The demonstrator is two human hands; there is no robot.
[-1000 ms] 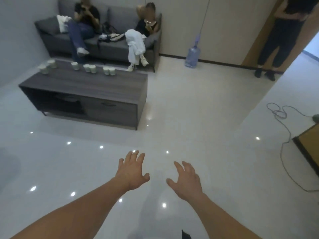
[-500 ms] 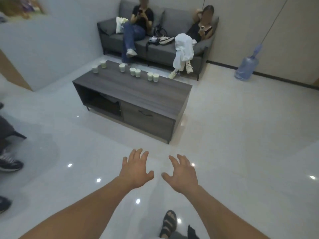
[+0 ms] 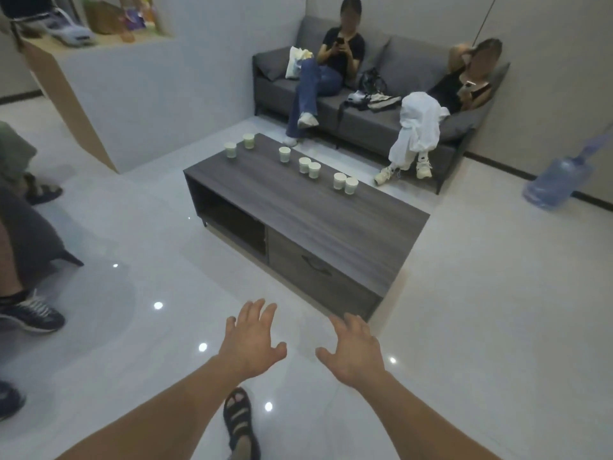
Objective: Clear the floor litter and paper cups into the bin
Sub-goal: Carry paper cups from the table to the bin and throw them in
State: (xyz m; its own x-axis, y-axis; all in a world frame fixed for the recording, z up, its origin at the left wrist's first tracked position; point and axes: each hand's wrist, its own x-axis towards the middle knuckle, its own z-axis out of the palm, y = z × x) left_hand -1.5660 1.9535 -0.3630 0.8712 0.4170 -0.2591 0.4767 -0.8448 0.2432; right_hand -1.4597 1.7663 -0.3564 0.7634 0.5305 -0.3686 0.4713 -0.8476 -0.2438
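Left hand (image 3: 251,343): fingers spread, holding nothing, above the floor.
Right hand (image 3: 353,351): likewise spread and holding nothing.
Small white paper cups (image 3: 308,167): seven, upright on the long grey wooden coffee table (image 3: 348,227), well beyond both hands.

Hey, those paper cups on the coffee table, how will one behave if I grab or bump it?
The paper cups look small and thin-walled, so probably light and easily crushed. Upright on the smooth coffee table, one would likely slide or tip if nudged. Whether they hold liquid cannot be seen.
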